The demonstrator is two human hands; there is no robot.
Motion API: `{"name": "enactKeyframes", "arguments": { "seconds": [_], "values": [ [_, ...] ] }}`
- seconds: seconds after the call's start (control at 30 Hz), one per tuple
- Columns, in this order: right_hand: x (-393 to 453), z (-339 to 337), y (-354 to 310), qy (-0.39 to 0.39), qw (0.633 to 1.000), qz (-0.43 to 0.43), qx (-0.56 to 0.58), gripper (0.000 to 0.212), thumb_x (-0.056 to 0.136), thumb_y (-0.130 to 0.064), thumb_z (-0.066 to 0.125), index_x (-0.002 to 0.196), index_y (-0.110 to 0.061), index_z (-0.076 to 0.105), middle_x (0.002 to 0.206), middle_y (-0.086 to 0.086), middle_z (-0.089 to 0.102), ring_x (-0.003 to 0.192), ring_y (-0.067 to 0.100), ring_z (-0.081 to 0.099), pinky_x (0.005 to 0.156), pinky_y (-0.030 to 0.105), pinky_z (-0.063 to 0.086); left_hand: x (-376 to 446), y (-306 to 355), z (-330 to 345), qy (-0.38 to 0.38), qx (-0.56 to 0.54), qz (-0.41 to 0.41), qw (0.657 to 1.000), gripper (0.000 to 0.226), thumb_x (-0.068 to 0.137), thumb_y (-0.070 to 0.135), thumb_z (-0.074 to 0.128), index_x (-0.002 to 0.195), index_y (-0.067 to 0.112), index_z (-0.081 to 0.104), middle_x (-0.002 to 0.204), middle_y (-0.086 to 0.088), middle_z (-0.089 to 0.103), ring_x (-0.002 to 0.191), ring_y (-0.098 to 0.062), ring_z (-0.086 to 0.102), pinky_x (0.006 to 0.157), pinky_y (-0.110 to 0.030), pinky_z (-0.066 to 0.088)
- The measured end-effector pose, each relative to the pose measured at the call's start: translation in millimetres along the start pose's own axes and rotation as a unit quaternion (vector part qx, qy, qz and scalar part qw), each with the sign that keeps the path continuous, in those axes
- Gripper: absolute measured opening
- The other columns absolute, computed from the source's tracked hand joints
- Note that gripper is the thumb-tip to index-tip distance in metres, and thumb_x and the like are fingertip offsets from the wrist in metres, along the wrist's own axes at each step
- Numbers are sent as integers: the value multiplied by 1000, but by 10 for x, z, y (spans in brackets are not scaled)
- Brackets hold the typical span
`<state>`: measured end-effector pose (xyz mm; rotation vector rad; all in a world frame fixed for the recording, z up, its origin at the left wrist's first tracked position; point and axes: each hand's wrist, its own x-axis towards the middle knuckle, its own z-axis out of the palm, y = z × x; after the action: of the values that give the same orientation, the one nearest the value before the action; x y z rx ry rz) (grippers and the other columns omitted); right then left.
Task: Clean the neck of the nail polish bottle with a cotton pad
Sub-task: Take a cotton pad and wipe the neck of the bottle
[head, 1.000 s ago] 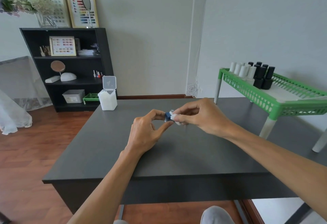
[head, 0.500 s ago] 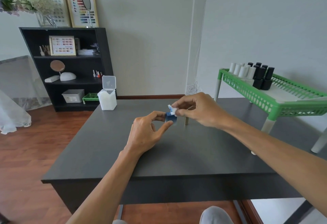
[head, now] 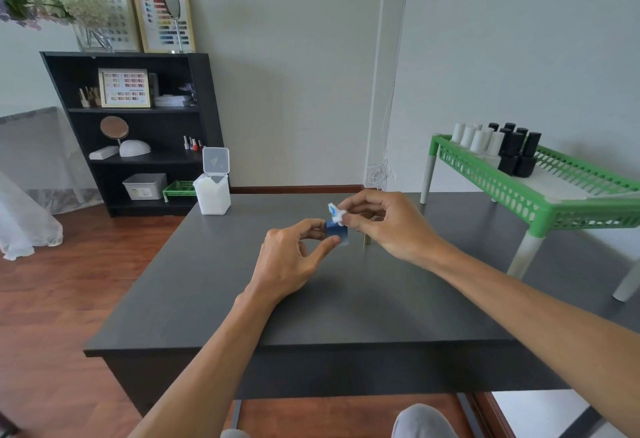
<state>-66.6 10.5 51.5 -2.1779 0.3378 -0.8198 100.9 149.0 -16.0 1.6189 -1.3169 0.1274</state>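
Observation:
A small blue nail polish bottle (head: 337,232) is pinched between the thumb and fingers of my left hand (head: 294,261), just above the dark table (head: 242,299). My right hand (head: 384,223) pinches a crumpled white cotton pad (head: 335,213) with blue stains, pressed at the top of the bottle. The bottle's neck is hidden under the pad. A slim gold cap with brush (head: 366,238) stands on the table behind my right hand, mostly hidden.
A white box of cotton pads (head: 212,191) with its lid up stands at the table's far left corner. A green plastic rack (head: 540,195) with white and black bottles (head: 498,148) stands at the right. A black shelf (head: 138,126) is against the wall.
My right hand has lifted slightly with the pad, from the bottle's side to its top, and the pad's blue stains now show. The left hand has stayed almost still.

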Motion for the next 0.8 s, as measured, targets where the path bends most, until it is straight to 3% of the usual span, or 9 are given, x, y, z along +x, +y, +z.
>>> {"name": "enactKeyframes", "arguments": {
  "seconds": [0.33,0.5,0.63,0.8],
  "values": [
    [-61,20,144,20,997,38,71,17,89,-29,83,106,-25,81,101,-10,83,99,10,77,92,30,59,3,-12,-7,-6,52,9,999,50,92,62,67,128,28,72,107,26,73,49,-4,61,56,-21,54],
    [-100,21,151,17,1000,12,3,19,90,-40,79,106,-30,83,96,-13,82,90,12,76,86,38,61,-6,-8,-25,-7,62,22,998,50,91,65,66,127,31,72,109,22,77,48,-7,62,57,-20,54],
    [-78,-27,129,-3,1000,9,-2,17,91,-43,79,103,-32,83,96,-13,82,89,13,75,83,33,61,-6,-2,-21,-4,57,30,998,54,90,66,64,128,30,72,110,20,77,46,-11,61,56,-21,56],
    [-99,-7,150,6,1000,-10,-16,14,89,-41,82,99,-31,82,90,-11,81,82,11,76,77,29,62,-16,1,-14,-1,56,32,998,54,91,68,64,127,30,73,103,31,71,44,-11,60,56,-23,57]
  ]
}}
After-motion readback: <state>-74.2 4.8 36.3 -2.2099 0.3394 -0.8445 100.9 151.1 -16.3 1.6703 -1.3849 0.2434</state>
